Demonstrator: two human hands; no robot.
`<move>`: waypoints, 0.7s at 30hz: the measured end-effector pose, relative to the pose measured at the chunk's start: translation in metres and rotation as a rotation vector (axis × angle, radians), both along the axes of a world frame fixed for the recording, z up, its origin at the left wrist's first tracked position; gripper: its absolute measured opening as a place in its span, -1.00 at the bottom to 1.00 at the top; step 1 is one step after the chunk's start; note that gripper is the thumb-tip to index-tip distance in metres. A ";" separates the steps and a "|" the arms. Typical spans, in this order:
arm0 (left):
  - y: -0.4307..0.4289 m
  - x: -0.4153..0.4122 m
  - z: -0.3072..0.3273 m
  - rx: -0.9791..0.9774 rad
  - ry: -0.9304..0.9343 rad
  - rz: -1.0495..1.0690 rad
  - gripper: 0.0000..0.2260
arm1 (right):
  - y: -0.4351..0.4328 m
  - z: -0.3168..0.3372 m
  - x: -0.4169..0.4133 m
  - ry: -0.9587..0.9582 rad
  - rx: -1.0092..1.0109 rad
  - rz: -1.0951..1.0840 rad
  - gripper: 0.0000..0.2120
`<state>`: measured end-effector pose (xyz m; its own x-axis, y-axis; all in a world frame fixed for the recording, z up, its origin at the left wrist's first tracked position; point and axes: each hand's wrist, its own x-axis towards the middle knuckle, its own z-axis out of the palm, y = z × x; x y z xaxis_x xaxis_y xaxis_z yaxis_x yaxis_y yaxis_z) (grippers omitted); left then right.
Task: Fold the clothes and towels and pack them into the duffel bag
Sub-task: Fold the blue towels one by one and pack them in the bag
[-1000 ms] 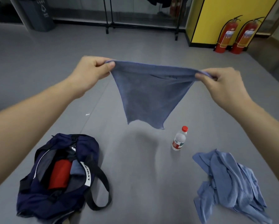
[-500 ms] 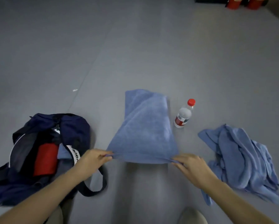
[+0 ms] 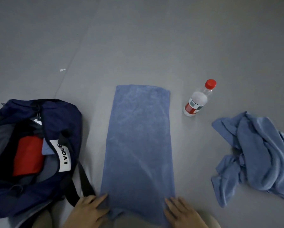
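1. Head view: your left hand (image 3: 88,209) and right hand (image 3: 182,213) rest on the near corners of the blue terry towel (image 3: 138,142); pinching or pressing, I cannot tell.
2. Ahead of your fingers it lies flat: soft, light, limp, so take corners.
3. Left of them sits the open navy fabric duffel bag (image 3: 62,116).

A towel (image 3: 138,139) is spread flat on the floor (image 3: 138,46), its near corners met by the left hand (image 3: 88,211) and right hand (image 3: 182,213). The duffel bag (image 3: 62,119) is placed just to its left, items packed inside. A bottle (image 3: 198,102) is stood near its far right corner, a clothes heap (image 3: 259,155) farther right.
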<state>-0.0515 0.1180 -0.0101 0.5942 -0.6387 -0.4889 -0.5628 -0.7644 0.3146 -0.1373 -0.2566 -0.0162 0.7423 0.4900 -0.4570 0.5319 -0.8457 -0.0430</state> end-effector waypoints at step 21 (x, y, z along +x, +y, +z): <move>-0.157 0.402 -0.021 -0.054 -0.307 0.320 -0.65 | -0.051 -0.023 0.393 0.006 0.153 -0.646 -0.40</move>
<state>0.3508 -0.0391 -0.0316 0.8785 -0.4188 -0.2298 -0.3741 -0.9023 0.2142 0.2555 -0.3073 -0.0394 0.9063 0.0074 -0.4227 -0.0804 -0.9786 -0.1895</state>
